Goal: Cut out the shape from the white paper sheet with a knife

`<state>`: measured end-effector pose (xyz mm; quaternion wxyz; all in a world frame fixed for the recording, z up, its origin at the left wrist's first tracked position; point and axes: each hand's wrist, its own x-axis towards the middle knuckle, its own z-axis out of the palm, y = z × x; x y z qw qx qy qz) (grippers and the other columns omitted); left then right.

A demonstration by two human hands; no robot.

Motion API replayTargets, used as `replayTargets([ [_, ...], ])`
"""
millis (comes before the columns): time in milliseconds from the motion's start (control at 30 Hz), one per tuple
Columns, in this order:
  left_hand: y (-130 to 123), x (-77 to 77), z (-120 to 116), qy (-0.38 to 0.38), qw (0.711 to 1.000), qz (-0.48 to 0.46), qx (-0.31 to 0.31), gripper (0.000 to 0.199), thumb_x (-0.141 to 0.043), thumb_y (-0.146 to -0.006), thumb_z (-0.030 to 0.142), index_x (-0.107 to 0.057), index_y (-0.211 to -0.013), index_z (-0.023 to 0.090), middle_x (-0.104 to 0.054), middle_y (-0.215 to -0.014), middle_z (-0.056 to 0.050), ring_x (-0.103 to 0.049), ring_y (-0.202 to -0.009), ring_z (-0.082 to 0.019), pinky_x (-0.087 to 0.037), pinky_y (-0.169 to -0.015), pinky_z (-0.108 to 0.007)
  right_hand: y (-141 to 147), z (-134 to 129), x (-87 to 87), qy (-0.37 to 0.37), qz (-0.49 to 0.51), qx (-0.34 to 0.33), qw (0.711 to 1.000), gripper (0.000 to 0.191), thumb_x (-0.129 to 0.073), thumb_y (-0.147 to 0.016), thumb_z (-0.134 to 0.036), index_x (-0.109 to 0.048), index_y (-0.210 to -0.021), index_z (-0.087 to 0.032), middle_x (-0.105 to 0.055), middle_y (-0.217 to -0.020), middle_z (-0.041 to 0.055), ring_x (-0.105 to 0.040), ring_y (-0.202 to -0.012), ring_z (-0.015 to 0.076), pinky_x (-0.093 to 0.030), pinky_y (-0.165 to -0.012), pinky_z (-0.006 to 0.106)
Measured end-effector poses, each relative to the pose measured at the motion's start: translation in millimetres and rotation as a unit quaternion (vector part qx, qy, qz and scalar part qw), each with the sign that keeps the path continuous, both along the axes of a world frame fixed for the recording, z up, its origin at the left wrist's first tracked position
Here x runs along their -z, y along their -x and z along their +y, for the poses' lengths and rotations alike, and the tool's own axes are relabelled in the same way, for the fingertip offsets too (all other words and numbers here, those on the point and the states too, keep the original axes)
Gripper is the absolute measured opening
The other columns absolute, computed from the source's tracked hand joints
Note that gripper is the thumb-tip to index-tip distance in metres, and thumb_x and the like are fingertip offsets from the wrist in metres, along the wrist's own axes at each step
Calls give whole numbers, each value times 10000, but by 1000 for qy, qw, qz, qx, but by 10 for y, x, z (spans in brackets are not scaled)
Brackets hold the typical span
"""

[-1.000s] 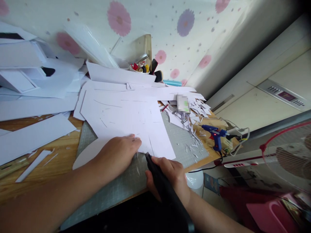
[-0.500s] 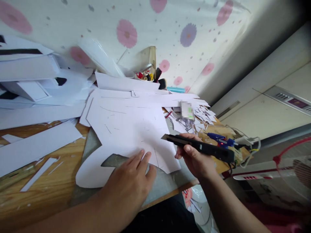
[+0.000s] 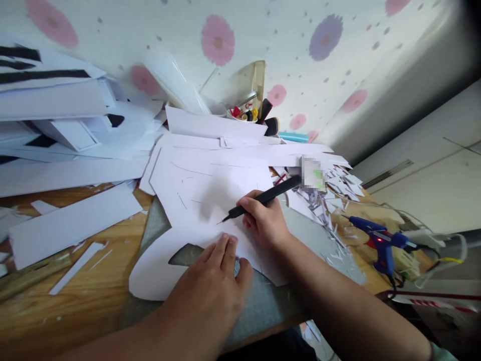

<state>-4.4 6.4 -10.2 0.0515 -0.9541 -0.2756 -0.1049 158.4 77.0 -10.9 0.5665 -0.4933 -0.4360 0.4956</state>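
Note:
A large white sheet of paper or foam board (image 3: 203, 183), marked with short dark lines, lies on a grey-green cutting mat (image 3: 259, 306). My left hand (image 3: 216, 278) rests on its near part with fingers stretched, beside a curved cut-out through which the mat shows. Gripped like a pen in my right hand (image 3: 266, 220) is a black utility knife (image 3: 272, 192). Its narrow blade points down and left at a line on the sheet, just beyond my left fingertips. Whether the tip touches the sheet is too fine to tell.
Small white offcuts (image 3: 340, 185) lie heaped at the right, near a blue glue gun (image 3: 379, 240) with a red light. White boards (image 3: 52, 103) are stacked at the left. A cup of tools (image 3: 244, 115) stands by the flowered wall covering.
My right hand has swung the knife left and down from above the sheet's right side to its middle. My left hand stays on the sheet. The view has shifted slightly.

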Motion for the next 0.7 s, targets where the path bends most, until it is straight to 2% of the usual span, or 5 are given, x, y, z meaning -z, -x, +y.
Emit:
replayTargets([
  [100, 11, -8, 16, 17, 1000, 11, 0, 305, -609, -797, 253, -628, -1042, 71, -571, -1245, -358, -559, -1186, -440, -494, -967, -505, 1, -26, 99, -16, -31, 4, 999, 257, -758, -710, -384, -630, -660, -168, -478, -424, -68, -407, -367, 72, -351, -373, 211],
  [200, 5, -13, 35, 17, 1000, 17, 7, 283, -581, -811, 227, -629, -1032, 56, -569, -1229, -373, -565, -1174, -442, -504, -953, -503, -5, -37, 128, -9, -47, 3, 999, 284, -759, -714, -404, -609, -650, -172, -487, -441, -65, -413, -376, 77, -345, -373, 215],
  [400, -20, -11, 50, 16, 1000, 6, 4, 287, -607, -807, 271, -644, -1009, 71, -582, -1227, -353, -570, -1171, -428, -510, -951, -482, 0, -29, 120, -5, -66, -5, 998, 298, -745, -731, -421, -598, -659, -171, -489, -454, -61, -412, -391, 81, -350, -397, 227],
  [700, -35, -39, 57, 34, 997, 70, -12, 274, -574, -826, 211, -643, -1067, 100, -573, -1278, -308, -554, -1204, -405, -521, -942, -495, 15, -45, 59, -2, -90, -8, 996, 277, -744, -716, -399, -602, -642, -173, -504, -462, -56, -426, -404, 83, -361, -403, 226],
])
